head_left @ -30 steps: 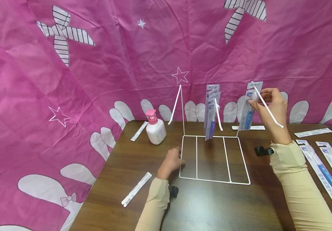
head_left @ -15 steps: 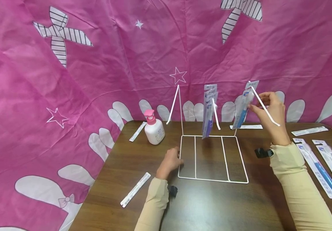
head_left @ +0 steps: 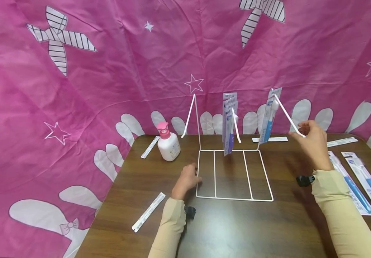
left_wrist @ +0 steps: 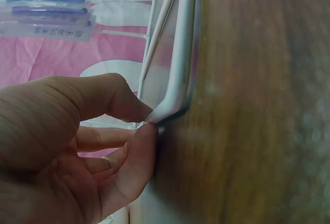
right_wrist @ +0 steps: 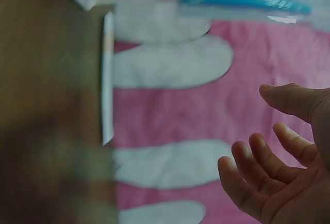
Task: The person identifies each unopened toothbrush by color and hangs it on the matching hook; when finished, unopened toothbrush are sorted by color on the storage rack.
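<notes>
A white wire display rack (head_left: 233, 198) stands on the table with three hooks jutting from its back. My left hand (head_left: 186, 179) pinches its left base wire between thumb and fingers, close above the table in the left wrist view. On the right hook hangs a packaged blue toothbrush (head_left: 267, 123), tilted a little. Several packaged toothbrushes (head_left: 228, 127), the front one purple, hang from the middle hook. My right hand (head_left: 313, 145) is by the right hook's tip, holding nothing; its fingers (right_wrist: 250, 165) are loosely bent and apart from the blue toothbrush in the right wrist view.
Two packaged blue toothbrushes (head_left: 370, 182) lie at the table's right. A white pump bottle (head_left: 169, 146) with a pink top stands left of the rack. Narrow white packets lie about, one at the left front (head_left: 148, 212). A pink curtain (head_left: 124, 71) hangs behind.
My right hand has let go of the blue toothbrush pack, now hanging on the right hook, and moved right and down to the hook's tip. My left hand keeps its place on the rack.
</notes>
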Demonstrator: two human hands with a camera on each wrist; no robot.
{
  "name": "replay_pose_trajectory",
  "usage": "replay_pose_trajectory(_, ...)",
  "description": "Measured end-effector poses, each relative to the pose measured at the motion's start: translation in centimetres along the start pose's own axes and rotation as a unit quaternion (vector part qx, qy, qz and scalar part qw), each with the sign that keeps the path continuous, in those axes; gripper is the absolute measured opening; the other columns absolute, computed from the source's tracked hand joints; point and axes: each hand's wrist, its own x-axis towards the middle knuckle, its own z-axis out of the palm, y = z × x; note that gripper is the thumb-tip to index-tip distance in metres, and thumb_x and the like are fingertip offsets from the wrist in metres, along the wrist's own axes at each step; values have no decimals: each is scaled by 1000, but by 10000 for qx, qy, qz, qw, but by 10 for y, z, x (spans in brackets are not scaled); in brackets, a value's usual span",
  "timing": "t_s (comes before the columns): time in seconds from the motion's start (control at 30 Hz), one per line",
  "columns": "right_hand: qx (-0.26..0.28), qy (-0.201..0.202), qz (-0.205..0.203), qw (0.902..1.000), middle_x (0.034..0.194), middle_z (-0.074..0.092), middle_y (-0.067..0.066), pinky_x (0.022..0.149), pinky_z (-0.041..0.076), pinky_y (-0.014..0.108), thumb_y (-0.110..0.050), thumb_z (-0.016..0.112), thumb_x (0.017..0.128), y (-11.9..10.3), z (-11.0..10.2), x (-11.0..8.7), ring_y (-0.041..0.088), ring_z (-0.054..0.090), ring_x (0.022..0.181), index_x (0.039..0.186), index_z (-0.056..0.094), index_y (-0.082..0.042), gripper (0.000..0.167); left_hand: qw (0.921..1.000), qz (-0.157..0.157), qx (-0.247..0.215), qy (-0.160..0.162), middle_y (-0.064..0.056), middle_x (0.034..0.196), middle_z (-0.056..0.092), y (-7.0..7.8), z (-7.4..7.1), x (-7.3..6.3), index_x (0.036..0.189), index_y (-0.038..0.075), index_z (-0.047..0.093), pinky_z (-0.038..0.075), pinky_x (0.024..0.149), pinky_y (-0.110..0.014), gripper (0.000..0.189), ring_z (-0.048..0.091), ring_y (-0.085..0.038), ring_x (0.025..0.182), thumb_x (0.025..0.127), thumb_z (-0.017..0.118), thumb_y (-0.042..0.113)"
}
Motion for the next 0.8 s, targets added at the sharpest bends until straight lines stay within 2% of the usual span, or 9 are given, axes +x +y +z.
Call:
replay_pose_trajectory(0.07, -208, -36, 82, 9997, 104, 66, 30, 74, 36, 32, -15, 77, 87, 13, -3, -2, -15, 39, 72, 118, 58, 7, 42, 10000, -29, -33, -6, -6, 77, 60, -1, 0, 0, 101, -1, 63, 53, 65, -37, 32, 58, -21, 69, 74, 80, 1)
replay_pose_trajectory(0.13, -393, -88, 134, 9991, 104, 66, 31, 73, 37, 35, -15, 76, 88, 25, -7, -4, -9, 45, 73, 118, 58, 8, 42, 10000, -30, -61, -4, -6, 76, 61, -1, -1, 0, 102, -2, 63, 53, 64, -36, 33, 58, -21, 68, 74, 80, 1)
replay_pose_trajectory(0.23, -628, -235, 204, 9975, 105, 63, 34, 77, 40, 44, -15, 73, 89, 43, -13, -9, 20, 61, 81, 118, 56, 10, 42, 10000, 16, -73, 6, -6, 77, 60, -2, -2, 0, 104, -3, 63, 53, 64, -36, 34, 58, -21, 68, 74, 80, 0)
replay_pose_trajectory(0.3, -797, -437, 211, 9956, 105, 61, 37, 79, 40, 54, -15, 71, 90, 54, -18, -12, 43, 59, 90, 118, 54, 13, 43, 10000, 33, -51, 9, -6, 77, 60, -2, -3, 0, 105, -3, 63, 53, 65, -37, 35, 58, -22, 69, 74, 80, 0)
replay_pose_trajectory(0.37, -1014, -676, 203, 9923, 106, 59, 40, 81, 38, 61, -15, 69, 90, 65, -23, -16, 56, 54, 96, 116, 53, 16, 43, 10000, 51, -38, 2, -6, 77, 60, -2, -3, -1, 105, -4, 63, 53, 66, -38, 35, 57, -22, 70, 74, 79, 0)
replay_pose_trajectory(0.5, -1354, -941, 271, 9859, 106, 55, 44, 83, 38, 67, -15, 68, 89, 83, -31, -22, 61, 48, 99, 111, 53, 19, 43, 10000, 64, -18, 7, -7, 78, 59, -2, -4, -1, 104, -4, 63, 53, 67, -39, 34, 57, -24, 71, 74, 79, 0)
replay_pose_trajectory(0.63, -1514, -771, 350, 9848, 96, 54, 45, 72, 39, 67, -14, 69, 85, 94, -41, -27, 64, 49, 91, 95, 59, 18, 34, 10000, 71, 16, 40, -7, 77, 59, -1, -4, -1, 103, -4, 63, 53, 67, -39, 34, 58, -24, 72, 74, 79, 0)
replay_pose_trajectory(0.7, -1651, -753, 428, 9825, 93, 53, 47, 67, 39, 66, -13, 68, 84, 99, -47, -29, 66, 48, 87, 93, 61, 17, 32, 10000, 44, 19, 35, -6, 77, 59, 0, -4, -1, 103, -3, 63, 53, 67, -39, 33, 58, -24, 72, 75, 80, 0)
replay_pose_trajectory(0.8, -1775, -1015, 926, 9745, 102, 41, 57, 70, 36, 71, -14, 62, 86, 104, -56, -33, 73, 40, 95, 99, 56, 21, 38, 10000, 25, 18, 21, -6, 76, 58, 0, -3, -1, 102, -2, 63, 53, 67, -38, 32, 57, -23, 71, 75, 80, 0)
